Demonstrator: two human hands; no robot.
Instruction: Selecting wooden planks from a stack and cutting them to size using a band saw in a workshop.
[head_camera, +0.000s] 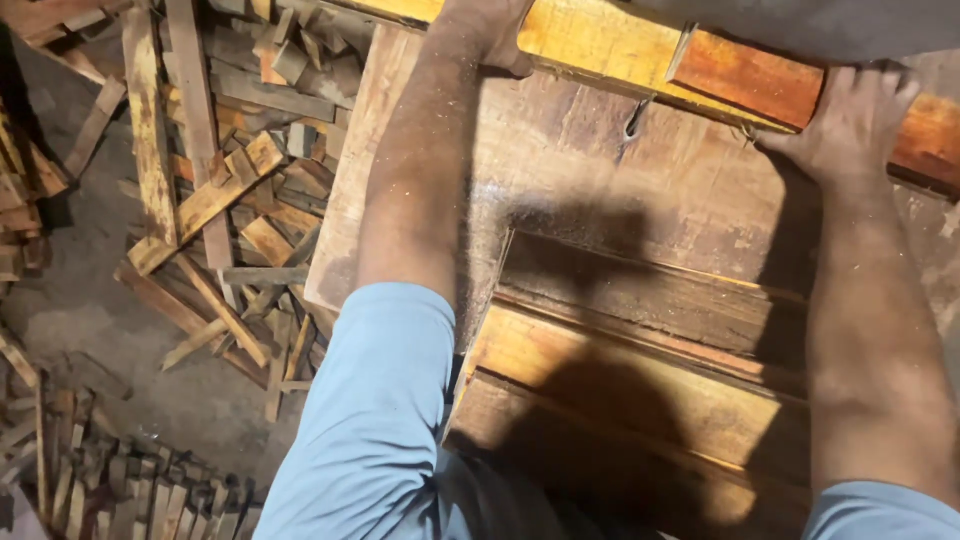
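- The left hand (490, 35) lies on the far end of a long yellow-orange wooden beam (600, 50), which runs from the far middle of the scene toward the right edge.
- Its fingers wrap over the top of the beam; the fingertips are hidden at the upper edge of the view, so I cannot tell how tightly they close.
- The right hand (850, 125) presses against the near side of the same beam, further right, fingers spread flat on the reddish stretch of wood and not curled around it.
- The beam sits across the far side of a worn wooden bench (600, 190), dusted with sawdust.
- A small metal hook (636, 118) hangs just below the beam, between the 2 hands.
- Nearer on the bench lie stacked planks (620, 380), partly in shadow.
- Both arms wear light blue sleeves (380, 400).
- On the floor to the left lies a heap of wood offcuts (220, 200).
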